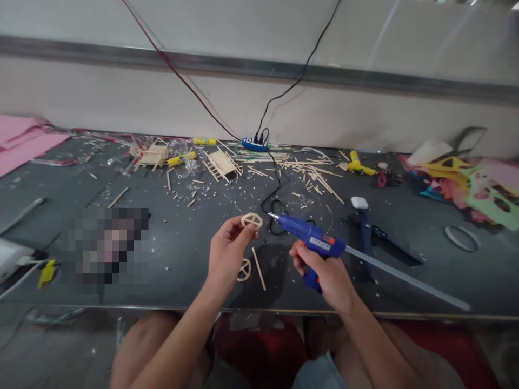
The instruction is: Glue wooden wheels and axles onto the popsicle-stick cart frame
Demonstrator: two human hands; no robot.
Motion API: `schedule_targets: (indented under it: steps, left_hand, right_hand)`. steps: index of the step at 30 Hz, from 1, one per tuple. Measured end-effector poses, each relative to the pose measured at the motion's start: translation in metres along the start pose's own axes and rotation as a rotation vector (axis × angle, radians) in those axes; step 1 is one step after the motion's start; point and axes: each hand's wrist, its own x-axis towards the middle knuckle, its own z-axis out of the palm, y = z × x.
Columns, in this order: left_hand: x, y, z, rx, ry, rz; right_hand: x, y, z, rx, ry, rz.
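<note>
Wooden and pale, a small stick wheel (252, 220) sits pinched in the fingertips of the left hand (227, 254), held up above the dark table (182, 259). The right hand (330, 275) has its grip closed round the handle of a blue glue gun (312, 237), whose metal nozzle points at the wheel, just beside it; a clear glue stick (405, 278) juts out behind. Under the hands lie a second wheel (244, 269) and a loose stick (258, 261). Farther back are scattered sticks (312, 173), a stick frame (221, 163) and a blue power strip (254, 144).
</note>
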Motion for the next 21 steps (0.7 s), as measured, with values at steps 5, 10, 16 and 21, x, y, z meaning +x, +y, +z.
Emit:
schedule_targets:
  steps: [5,10,16,21]
  left_hand:
    - [-0.004,0.004,0.004,0.086,0.027,0.035]
    - [-0.005,0.004,0.005,0.072,0.006,0.014]
    - [-0.005,0.003,0.005,0.045,0.002,0.011]
    - [-0.006,0.003,0.006,0.047,0.006,-0.006]
  right_hand:
    - [-0.006,-0.001,0.006,-0.168,0.008,-0.045]
    - [-0.010,0.000,0.010,-0.207,0.023,-0.054]
    - [-0.011,0.009,0.010,-0.188,0.097,0.009]
    - [-0.011,0.008,0.010,-0.230,0.110,0.009]
